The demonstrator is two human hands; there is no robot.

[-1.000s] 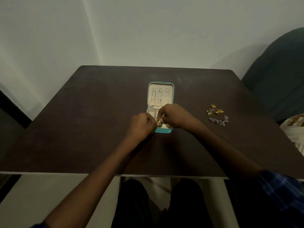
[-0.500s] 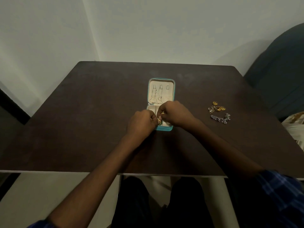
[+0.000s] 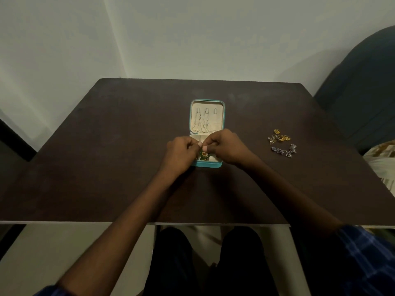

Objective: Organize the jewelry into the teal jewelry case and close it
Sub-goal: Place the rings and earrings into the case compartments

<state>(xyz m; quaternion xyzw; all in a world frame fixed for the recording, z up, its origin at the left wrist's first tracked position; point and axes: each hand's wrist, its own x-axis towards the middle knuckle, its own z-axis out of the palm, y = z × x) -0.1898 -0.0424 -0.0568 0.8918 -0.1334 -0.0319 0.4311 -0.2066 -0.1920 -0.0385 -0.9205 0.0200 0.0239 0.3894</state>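
The teal jewelry case (image 3: 223, 122) lies open at the middle of the dark table, cream lining up, with silver chains (image 3: 202, 122) hung in its lid. My left hand (image 3: 180, 154) and my right hand (image 3: 224, 146) are both over the case's lower half, fingertips pinched close together. Just below the fingertips a green and orange piece (image 3: 203, 155) sits in a lower compartment; whether the fingers grip it or a thin chain, I cannot tell. Loose gold rings (image 3: 281, 135) and a silver bracelet (image 3: 284, 151) lie on the table to the right.
The dark brown table (image 3: 106, 157) has its near edge just above my lap. A dark blue padded chair (image 3: 363, 92) stands at the right, with patterned cloth (image 3: 382, 159) beside it. White walls meet in a corner behind.
My hands have stayed over the case's lower half; the fingertips shifted slightly and the green and orange piece now shows more below them. The view itself drifted a little.
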